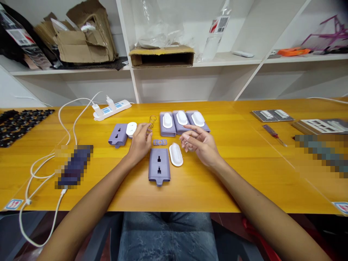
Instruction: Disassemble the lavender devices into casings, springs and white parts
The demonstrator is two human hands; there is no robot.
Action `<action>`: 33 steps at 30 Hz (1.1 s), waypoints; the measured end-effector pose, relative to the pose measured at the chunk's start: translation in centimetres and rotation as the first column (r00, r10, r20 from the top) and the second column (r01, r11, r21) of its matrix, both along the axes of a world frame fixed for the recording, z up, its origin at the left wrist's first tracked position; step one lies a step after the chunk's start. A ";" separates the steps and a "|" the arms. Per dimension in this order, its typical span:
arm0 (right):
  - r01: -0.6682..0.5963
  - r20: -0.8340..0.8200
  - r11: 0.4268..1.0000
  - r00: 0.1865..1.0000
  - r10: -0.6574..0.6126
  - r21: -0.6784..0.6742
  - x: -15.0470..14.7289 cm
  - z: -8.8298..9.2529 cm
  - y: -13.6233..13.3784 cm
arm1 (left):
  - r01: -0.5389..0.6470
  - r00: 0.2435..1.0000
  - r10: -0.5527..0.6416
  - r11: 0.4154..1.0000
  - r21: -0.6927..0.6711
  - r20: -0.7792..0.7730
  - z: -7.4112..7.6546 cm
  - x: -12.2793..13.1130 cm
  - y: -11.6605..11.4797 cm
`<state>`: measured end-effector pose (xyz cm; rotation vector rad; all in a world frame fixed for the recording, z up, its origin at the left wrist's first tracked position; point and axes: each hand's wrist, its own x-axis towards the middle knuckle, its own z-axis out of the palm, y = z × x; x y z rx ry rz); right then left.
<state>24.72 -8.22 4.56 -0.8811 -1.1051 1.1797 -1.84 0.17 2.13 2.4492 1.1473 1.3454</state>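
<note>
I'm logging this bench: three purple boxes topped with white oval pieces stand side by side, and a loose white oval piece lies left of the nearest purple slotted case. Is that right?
Wrong side: the head view shows the loose white oval piece right of the nearest purple slotted case. The rest stands.

Bare forearms enter from 8 and 4 o'clock. The left hand (pixel 140 140), back upward, points toward 1 o'clock, fingers bent; the right hand (pixel 202 145) points toward 10, fingers loosely curled, apart from the left.

Three cases (pixel 182 127) sit behind the loose cover (pixel 176 154).
</note>
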 end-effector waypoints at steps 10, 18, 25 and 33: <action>0.017 0.018 1.000 1.000 -0.017 -0.019 0.0 0.1 0.0 | 0.007 0.964 -0.012 1.000 -0.020 -0.265 -1.2 0.4 -0.1; 0.023 0.026 1.000 0.999 -0.023 -0.017 0.0 0.0 0.0 | -0.016 0.951 0.025 0.999 0.034 -0.307 -0.7 0.1 -0.1; 0.127 0.135 0.990 0.982 -0.134 0.062 0.0 -0.2 0.1 | -0.060 0.915 0.090 0.994 0.087 -0.394 -0.8 -0.7 0.1; 0.245 0.408 0.936 0.850 -0.332 0.251 0.2 -1.3 0.3 | 0.054 0.987 -0.030 0.986 0.155 -0.155 1.1 0.5 -0.6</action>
